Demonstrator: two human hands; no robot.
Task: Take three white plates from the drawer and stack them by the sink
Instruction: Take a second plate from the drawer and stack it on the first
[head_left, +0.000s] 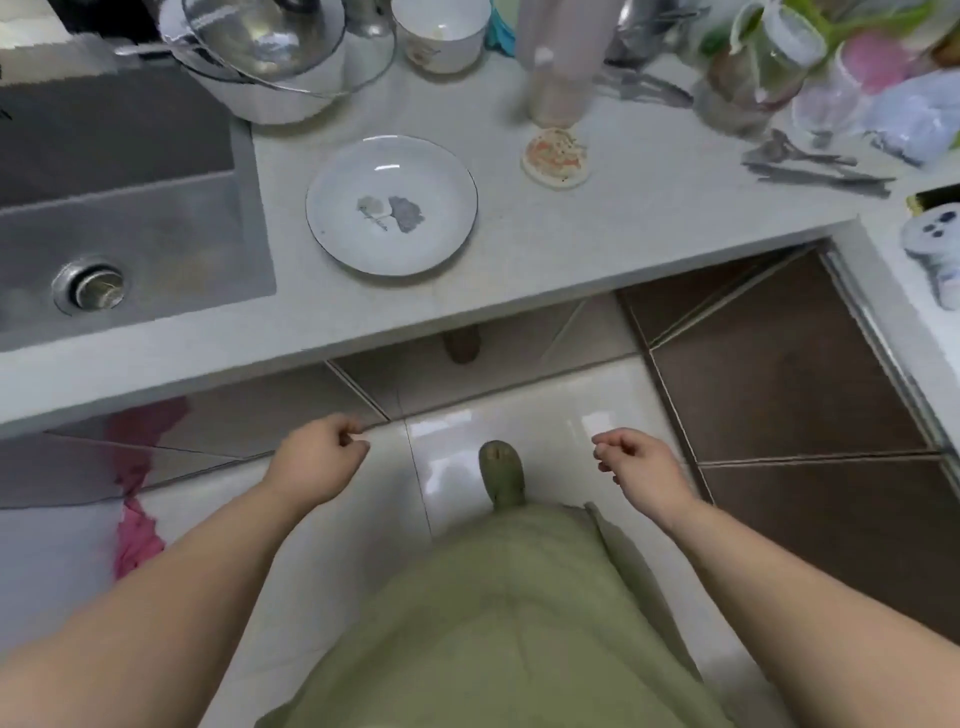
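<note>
**Plates: one on the counter, hands empty**

Plates are short of three: your counter (597, 249) carries one white plate (390, 205) just right of the sink (130, 218); whether others lie beneath cannot be told. No drawer is identifiable. Your left hand (317, 457) and right hand (636, 462) hang loosely curled, gripping nothing. Fetch the next plate two-handed and centre it on this one.
</note>
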